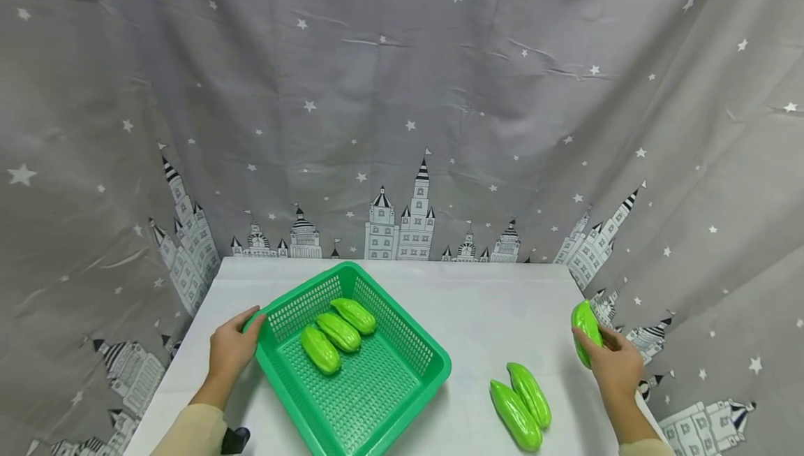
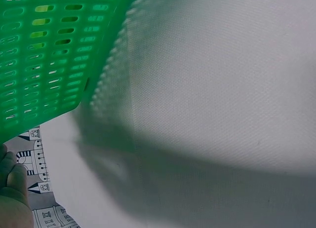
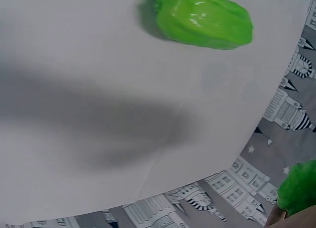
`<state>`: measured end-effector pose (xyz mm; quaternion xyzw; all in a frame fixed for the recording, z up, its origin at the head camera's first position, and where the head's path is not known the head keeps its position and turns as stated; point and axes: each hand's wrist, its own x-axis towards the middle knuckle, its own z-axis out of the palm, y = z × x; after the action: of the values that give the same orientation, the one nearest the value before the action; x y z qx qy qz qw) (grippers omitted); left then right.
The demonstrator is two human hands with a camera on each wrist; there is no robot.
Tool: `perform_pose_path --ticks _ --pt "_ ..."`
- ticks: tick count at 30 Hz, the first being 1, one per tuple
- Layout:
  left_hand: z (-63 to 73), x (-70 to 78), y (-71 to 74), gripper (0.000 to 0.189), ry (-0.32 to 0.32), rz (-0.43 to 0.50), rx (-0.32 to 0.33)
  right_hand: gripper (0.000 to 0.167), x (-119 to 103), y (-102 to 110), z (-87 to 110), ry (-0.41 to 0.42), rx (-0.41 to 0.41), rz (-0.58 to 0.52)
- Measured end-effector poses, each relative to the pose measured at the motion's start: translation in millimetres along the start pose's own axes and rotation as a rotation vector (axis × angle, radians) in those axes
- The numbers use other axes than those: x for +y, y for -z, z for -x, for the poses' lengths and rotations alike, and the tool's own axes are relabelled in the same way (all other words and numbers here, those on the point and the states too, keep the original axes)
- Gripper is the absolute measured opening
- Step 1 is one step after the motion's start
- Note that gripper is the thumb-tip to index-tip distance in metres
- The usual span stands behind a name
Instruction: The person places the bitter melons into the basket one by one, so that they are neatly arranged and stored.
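Green vegetable (image 1: pixel 585 320) pinched in right hand (image 1: pixel 615 364), raised near the right edge of the table (image 1: pixel 471 323).
Two loose vegetables (image 1: pixel 516 414) lie together on the table; three others (image 1: pixel 339 332) (in a row) sit inside the basket (image 1: pixel 361 396), left hand (image 1: pixel 231 348) gripping its rim.

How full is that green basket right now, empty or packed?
Neither, it's partly filled: three glossy green vegetables lie inside the green basket, and much of its floor shows bare.
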<state>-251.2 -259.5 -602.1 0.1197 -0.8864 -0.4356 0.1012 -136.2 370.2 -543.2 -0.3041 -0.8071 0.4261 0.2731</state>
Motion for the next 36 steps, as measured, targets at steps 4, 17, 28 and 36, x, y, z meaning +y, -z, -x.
perform_pose_path --ticks 4,17,28,36 --pt "0.1 0.5 0.4 0.05 -0.007 -0.005 -0.001 0.068 -17 -8 -2.7 0.03 -0.038 -0.042" --pt "1.4 -2.0 0.9 0.049 -0.007 -0.004 0.016 0.068 -73 -59 0.8 0.104 -0.171 -0.155" --pt "2.8 3.3 -0.7 0.047 -0.011 0.004 0.013 0.059 -107 -108 22.6 0.135 -0.271 -0.22" --pt "2.9 2.5 0.6 0.046 0.002 0.004 0.018 0.057 -132 -142 42.8 0.19 -0.356 -0.255"
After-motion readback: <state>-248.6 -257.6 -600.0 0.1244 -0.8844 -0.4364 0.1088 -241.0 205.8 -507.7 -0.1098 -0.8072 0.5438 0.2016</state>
